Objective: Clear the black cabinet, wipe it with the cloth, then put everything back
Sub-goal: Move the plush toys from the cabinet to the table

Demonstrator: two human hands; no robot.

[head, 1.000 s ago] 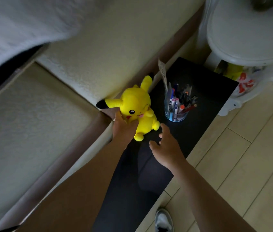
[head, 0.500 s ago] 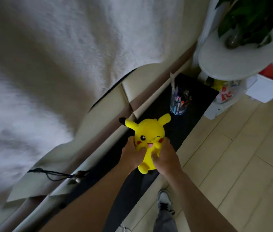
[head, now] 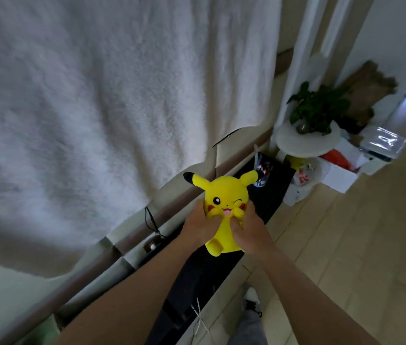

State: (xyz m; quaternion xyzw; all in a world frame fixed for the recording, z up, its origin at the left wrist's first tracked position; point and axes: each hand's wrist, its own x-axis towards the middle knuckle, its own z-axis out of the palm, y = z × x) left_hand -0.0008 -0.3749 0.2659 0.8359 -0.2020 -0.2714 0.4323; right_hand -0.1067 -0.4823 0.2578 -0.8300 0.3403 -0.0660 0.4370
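Black cabinet [head: 271, 200], winking yellow plush [head: 226, 192], black-tipped ears

One yellow plush toy [head: 226, 192], one pen cup [head: 263, 171], one potted plant [head: 317, 108], one black cabinet [head: 270, 201], one shoe [head: 250, 298].

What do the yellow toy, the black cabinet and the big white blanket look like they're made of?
Yellow toy: plush fabric, matte and soft-edged, likely stuffed.
Black cabinet: hard flat board, smooth matte finish, probably laminate or painted wood.
White blanket: fluffy fleece-like pile, with visible fuzzy texture and soft folds.
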